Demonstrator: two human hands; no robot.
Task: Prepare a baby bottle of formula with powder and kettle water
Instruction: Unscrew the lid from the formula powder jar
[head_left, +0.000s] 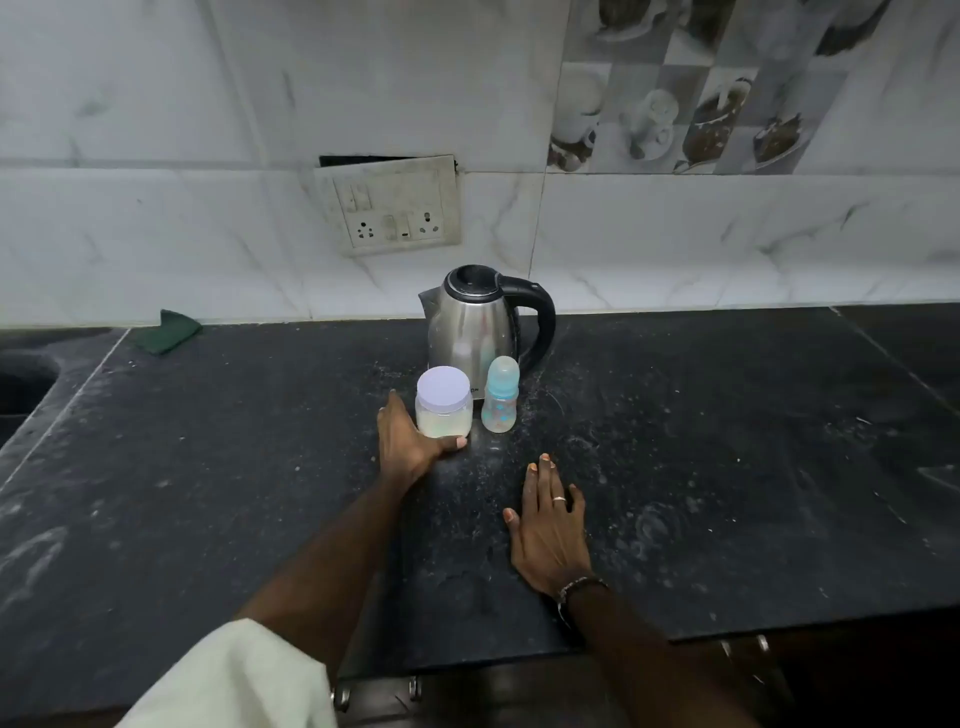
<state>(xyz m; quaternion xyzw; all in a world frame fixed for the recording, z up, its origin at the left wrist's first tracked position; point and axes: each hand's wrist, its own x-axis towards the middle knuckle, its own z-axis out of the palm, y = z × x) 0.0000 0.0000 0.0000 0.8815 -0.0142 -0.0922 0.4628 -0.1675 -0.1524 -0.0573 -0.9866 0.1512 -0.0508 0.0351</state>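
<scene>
Cupping the powder jar (444, 402) at centre frame, the left hand (408, 441) wraps its base with thumb curled in front — likely to pull it closer. The right hand (548, 525) lies flat and empty on the dark countertop (727, 441), probably for support. The capped baby bottle (500, 396) stands just right of the jar, with the steel kettle (480, 317) close behind — everything within reach.

Left hand (408, 441): arm stretched forward, bare forearm, pale sleeve at the elbow; fingers reach ahead, thumb curls to the right, grip half closed. Right hand (550, 525): palm down, flat on the tabletop (727, 467), fingers straight and slightly spread; ring on one finger, band at the wrist.
</scene>
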